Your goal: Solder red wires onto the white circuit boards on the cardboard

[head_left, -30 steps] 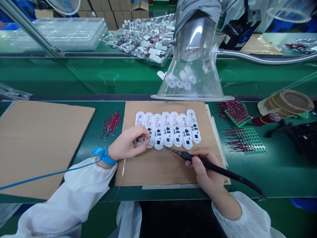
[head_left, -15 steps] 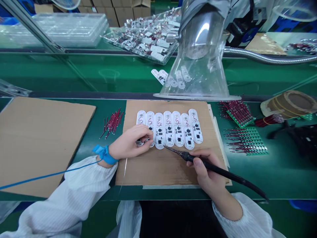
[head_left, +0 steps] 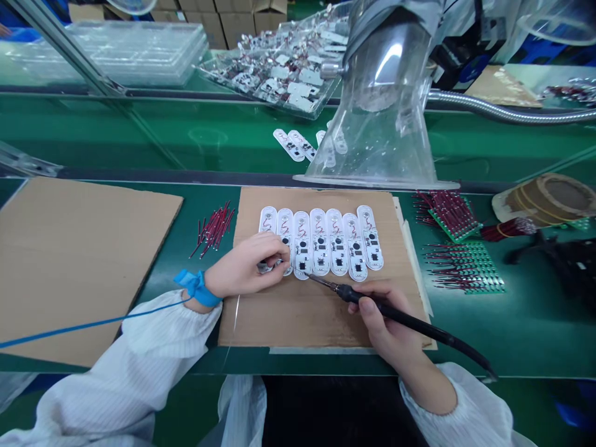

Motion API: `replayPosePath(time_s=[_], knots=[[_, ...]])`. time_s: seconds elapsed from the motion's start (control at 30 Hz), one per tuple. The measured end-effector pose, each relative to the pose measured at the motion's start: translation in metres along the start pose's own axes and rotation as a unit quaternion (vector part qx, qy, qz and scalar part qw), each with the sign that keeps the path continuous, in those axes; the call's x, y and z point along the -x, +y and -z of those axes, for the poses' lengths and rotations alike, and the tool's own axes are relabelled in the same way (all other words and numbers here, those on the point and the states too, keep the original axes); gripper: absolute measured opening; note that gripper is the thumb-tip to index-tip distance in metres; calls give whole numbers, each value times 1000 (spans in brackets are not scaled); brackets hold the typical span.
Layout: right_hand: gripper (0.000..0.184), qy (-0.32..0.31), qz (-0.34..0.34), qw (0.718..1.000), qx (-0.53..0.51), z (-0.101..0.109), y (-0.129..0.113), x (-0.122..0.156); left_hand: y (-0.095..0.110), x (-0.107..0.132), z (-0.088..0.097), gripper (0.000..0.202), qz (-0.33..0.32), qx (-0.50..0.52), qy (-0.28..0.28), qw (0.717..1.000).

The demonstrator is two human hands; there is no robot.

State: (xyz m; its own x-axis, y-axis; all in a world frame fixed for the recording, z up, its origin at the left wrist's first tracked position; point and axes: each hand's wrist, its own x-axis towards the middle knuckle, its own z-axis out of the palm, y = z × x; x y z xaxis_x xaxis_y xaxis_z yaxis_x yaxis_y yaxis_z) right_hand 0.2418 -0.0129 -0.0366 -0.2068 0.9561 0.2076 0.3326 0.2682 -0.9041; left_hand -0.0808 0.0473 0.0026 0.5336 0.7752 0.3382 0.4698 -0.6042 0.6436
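Several white oblong circuit boards [head_left: 326,242] lie side by side on a cardboard sheet [head_left: 307,310]. My left hand [head_left: 249,268], with a blue wrist strap [head_left: 196,287], is closed in a pinch over the lower end of the leftmost boards; a thin solder wire [head_left: 234,316] trails from it. My right hand [head_left: 384,323] grips a black soldering iron [head_left: 400,320] like a pen. The iron's tip rests just below the third board from the left.
A clear fume hood [head_left: 382,112] on a flexible hose stands behind the boards. Red wire pieces [head_left: 214,228] lie left of the sheet, green panels with red wires [head_left: 459,254] right. Another cardboard sheet [head_left: 74,248] lies far left; a tray of parts [head_left: 279,68] and a tape roll [head_left: 547,198] are behind.
Both hands stay almost where they were. The iron's tip has edged slightly nearer the boards. The view has shifted a little, showing more boards on the conveyor behind the hood.
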Motion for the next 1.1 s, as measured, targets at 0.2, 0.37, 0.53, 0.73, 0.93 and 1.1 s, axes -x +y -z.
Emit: replayPosePath(time_s=[0.2,0.37,0.53,0.73,0.93,1.1], knots=[[18,-3,-3,1000,2,1,3,2,0,1,0,11,13,4,-10,1000],[17,-6,-3,1000,-6,2,6,3,-3,2,0,11,1,4,-6,1000],[20,-30,-13,999,16,3,6,3,-1,0,1,12,3,4,-17,1000],[24,-21,-17,1000,11,4,7,5,-3,2,3,10,12,0,-19,1000],[23,-51,-12,998,21,4,6,1,-3,1,1,12,-4,-1,-22,1000],[18,-11,2,999,-37,1,2,-1,-5,3,12,10,35,42,8,998]])
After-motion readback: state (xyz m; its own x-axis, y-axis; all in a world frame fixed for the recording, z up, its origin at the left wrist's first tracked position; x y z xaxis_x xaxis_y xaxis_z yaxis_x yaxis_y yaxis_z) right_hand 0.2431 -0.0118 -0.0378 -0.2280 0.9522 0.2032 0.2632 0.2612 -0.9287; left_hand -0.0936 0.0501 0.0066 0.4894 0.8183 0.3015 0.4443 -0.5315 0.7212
